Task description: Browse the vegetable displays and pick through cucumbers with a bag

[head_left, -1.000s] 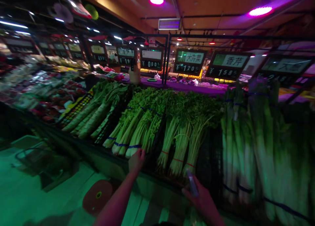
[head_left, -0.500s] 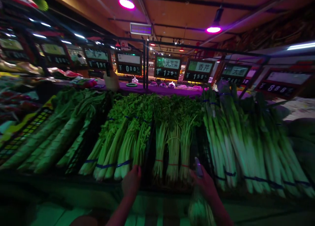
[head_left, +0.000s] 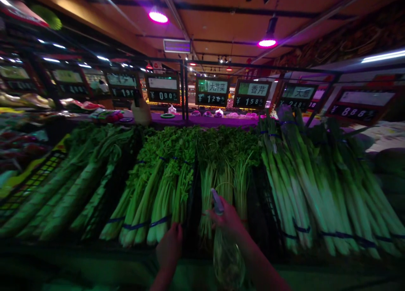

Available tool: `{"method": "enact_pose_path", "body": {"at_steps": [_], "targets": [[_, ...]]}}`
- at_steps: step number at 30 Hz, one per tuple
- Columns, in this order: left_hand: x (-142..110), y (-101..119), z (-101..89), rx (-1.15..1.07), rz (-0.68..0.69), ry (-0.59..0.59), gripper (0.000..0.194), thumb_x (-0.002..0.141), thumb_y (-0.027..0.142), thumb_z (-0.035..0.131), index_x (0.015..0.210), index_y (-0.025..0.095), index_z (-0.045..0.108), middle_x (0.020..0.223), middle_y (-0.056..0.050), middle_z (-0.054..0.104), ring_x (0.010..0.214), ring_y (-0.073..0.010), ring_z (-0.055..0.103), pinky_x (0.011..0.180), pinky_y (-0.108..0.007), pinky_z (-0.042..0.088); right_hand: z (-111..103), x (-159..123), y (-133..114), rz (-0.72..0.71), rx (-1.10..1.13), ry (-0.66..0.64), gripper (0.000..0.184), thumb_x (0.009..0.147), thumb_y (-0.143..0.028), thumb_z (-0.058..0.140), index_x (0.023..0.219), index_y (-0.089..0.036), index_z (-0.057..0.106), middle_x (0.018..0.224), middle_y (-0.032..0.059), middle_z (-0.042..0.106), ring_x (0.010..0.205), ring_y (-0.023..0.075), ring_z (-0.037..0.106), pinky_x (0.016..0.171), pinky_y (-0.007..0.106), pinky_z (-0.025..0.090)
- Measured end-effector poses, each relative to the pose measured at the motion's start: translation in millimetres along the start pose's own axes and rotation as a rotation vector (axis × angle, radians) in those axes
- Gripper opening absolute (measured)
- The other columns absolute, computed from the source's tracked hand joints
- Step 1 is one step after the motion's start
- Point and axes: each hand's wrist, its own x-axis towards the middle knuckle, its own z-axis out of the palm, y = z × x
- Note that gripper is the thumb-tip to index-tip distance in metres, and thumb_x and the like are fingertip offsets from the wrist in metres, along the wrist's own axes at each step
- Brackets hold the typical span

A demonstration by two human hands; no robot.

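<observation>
One spray bottle (head_left: pixel 228 261), its neck clamped in the right hand (head_left: pixel 228 219), hangs before three thin-stalked celery bunches (head_left: pixel 241 189). The left hand (head_left: pixel 170 245), fingers curled, is at the blue-banded celery (head_left: pixel 142 202); whether it grips any, I cannot tell.

Price signs on dark frame (head_left: pixel 185 88) along veg display's (head_left: pixel 202 267) far edge, L to R. Two far-L signs (head_left: pixel 68 82): nos. too blurred. Third sign (head_left: pixel 122 86): ¥ 1 9, last digit unclear. Fourth sign (head_left: pixel 163 89): ¥ 0 00. Mid far edge, celery sign (head_left: pixel 211 91): 大芹菜, ¥ 1 20. Next R, sixth sign (head_left: pixel 252 94): 香芹, ¥ 1 58. Then seventh sign (head_left: pixel 297 96): 大葱 (2nd char. blurry), ¥ 2 48. Nr far-R corner, last sign (head_left: pixel 360 106): ¥ 8 88, upper strip unreadable. Tiny unit chars. after prices illegible.
</observation>
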Motion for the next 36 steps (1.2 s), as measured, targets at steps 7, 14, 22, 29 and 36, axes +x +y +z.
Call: {"method": "enact_pose_path", "body": {"at_steps": [7, 14, 22, 29, 36], "targets": [[4.0, -1.3, 4.5, -0.017, -0.021, -0.02, 0.037, 0.102, 0.04, 0.022, 0.102, 0.025, 0.056, 0.093, -0.005, 0.076, 0.083, -0.0251, 0.073, 0.054, -0.03, 0.024, -96.0, 11.1, 28.7, 0.168, -0.05, 0.439, 0.061, 0.076, -0.065, 0.064, 0.114, -0.018, 0.056, 0.087, 0.0015, 0.067, 0.054, 0.0166, 0.066, 0.059, 0.033, 0.056], [4.1, 1.2, 0.8, -0.043, -0.039, -0.023, 0.037, 0.102, 0.04, 0.024, 0.102, 0.025, 0.057, 0.091, -0.006, 0.076, 0.083, -0.0262, 0.073, 0.055, -0.03, 0.025, -65.4, 47.5, 7.9, 0.012, -0.036, 0.163, 0.057, 0.075, -0.062, 0.067, 0.109, -0.018, 0.056, 0.078, -0.0019, 0.064, 0.05, 0.0149, 0.064, 0.052, 0.029, 0.052], [5.4, -5.6, 7.1, -0.046, -0.013, 0.006, 0.034, 0.102, 0.036, 0.025, 0.101, 0.023, 0.057, 0.095, -0.005, 0.076, 0.085, -0.0249, 0.072, 0.057, -0.031, 0.026, 0.0, 102.1, -40.4, -0.084, -0.022, 0.056, 0.044, 0.073, -0.049, 0.077, 0.101, -0.021, 0.058, 0.074, -0.005, 0.063, 0.05, 0.0136, 0.065, 0.048, 0.024, 0.049], [3.1, -0.1, 6.0, -0.051, -0.026, 0.041, 0.034, 0.102, 0.037, 0.027, 0.099, 0.024, 0.058, 0.09, -0.004, 0.075, 0.082, -0.0231, 0.072, 0.055, -0.03, 0.024, -89.3, 126.5, -39.2, -0.008, -0.004, 0.505, 0.046, 0.073, -0.059, 0.07, 0.093, -0.02, 0.057, 0.075, 0.0007, 0.067, 0.054, 0.0165, 0.067, 0.053, 0.026, 0.051], [-3.4, 6.2, 5.2, -0.044, -0.036, 0.097, 0.034, 0.102, 0.035, 0.03, 0.096, 0.023, 0.062, 0.085, -0.004, 0.076, 0.079, -0.0196, 0.072, 0.055, -0.028, 0.03, -179.8, 110.4, 20.3, 0.075, 0.199, 0.939, 0.047, 0.061, -0.059, 0.074, 0.086, -0.023, 0.058, 0.095, 0.0132, 0.073, 0.049, 0.018, 0.063, 0.043, 0.03, 0.049]]}}
